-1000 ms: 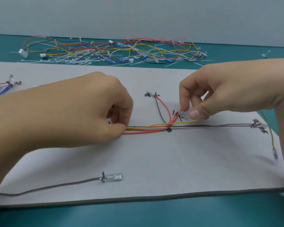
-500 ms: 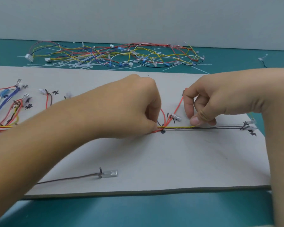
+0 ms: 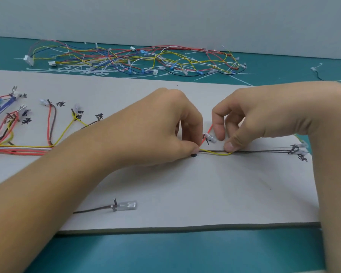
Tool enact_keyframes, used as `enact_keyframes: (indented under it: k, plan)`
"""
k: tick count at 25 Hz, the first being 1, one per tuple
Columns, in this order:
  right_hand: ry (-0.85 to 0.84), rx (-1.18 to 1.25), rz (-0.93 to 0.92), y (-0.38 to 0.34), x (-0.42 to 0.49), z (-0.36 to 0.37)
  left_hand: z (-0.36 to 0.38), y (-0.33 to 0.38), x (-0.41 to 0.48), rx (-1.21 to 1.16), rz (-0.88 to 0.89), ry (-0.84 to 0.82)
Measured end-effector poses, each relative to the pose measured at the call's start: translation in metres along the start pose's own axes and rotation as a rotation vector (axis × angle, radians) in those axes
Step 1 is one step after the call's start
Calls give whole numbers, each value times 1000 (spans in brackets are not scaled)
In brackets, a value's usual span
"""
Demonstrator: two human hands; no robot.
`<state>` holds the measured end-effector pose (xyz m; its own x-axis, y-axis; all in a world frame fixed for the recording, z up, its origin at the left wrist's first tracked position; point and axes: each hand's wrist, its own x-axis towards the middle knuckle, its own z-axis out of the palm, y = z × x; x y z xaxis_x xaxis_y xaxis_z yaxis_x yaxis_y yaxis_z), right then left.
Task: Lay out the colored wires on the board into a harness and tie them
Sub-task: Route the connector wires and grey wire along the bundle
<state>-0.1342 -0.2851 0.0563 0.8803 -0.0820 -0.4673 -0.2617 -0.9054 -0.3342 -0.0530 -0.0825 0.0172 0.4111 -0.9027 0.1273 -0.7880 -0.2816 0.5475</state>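
On my feed both hands are working at the middle of the grey board [image 3: 205, 184], which lies on the teal table [image 3: 165, 253]. The left hand [image 3: 165, 125] is curled, thumb and forefinger closed together on the yellow wire [image 3: 215, 153] right at a black dot [image 3: 193, 155] marked on the board. The right hand [image 3: 264, 115] is just beside it, thumb tip and a curled finger pinching the same yellow wire a little further right, so the wire sags in a shallow loop between the two grips. Under that loop two dark wires [image 3: 264, 151] run flat toward the board's right end. A red wire [image 3: 210, 129] rises between the hands, with a small clear connector [image 3: 210, 137] on it. To the left, the wire bundle [image 3: 18, 149] lies along the board and disappears under my left forearm. Near the front edge rests a loose dark wire with a clear terminal [image 3: 126, 205] — apart from everything else. A tangled pile of wires [image 3: 136, 60] sits on the table behind the board.
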Motion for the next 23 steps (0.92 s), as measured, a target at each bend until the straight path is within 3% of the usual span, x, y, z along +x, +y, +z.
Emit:
enact_keyframes:
  k: [4,9,18,23]
  plan:
    - [64,-25,-30,-11,-1,7,1,3,-1,46,-87,-1]
    - [168,-113,-8,-21,4,15,15,13,-6,104,-202,146]
    - [242,-43,-94,-25,3,17,23,20,-10,100,-157,215]
    - [382,-10,-171,-16,4,30,19,18,-7,28,-168,176]
